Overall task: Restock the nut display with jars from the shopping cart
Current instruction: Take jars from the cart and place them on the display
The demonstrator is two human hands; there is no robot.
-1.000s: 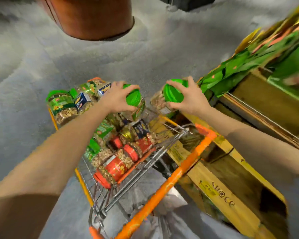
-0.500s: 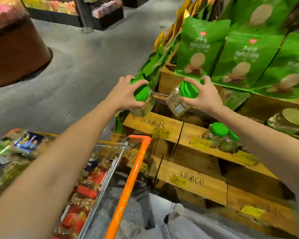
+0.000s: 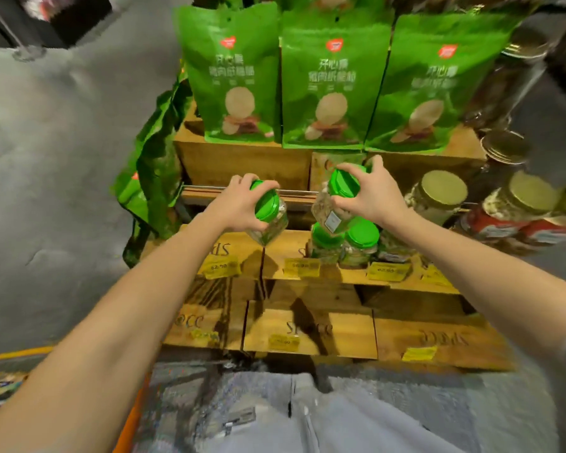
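My left hand (image 3: pixel 239 201) grips a clear nut jar with a green lid (image 3: pixel 268 214) by its top, tilted, above the wooden crate shelf (image 3: pixel 242 253). My right hand (image 3: pixel 370 194) grips a second green-lidded nut jar (image 3: pixel 332 207) the same way, just above two green-lidded jars (image 3: pixel 350 243) standing on that shelf. The orange edge of the shopping cart (image 3: pixel 17 353) shows at the bottom left.
Large green snack bags (image 3: pixel 327 83) stand on the upper crates behind my hands. Jars with gold lids (image 3: pixel 441 194) crowd the right side. Yellow price tags (image 3: pixel 301 268) line the crate fronts. Grey floor (image 3: pixel 62 158) lies to the left.
I have turned from the cart to face the display. Both hands carried their jars over the middle shelf, the right one above the standing jars.
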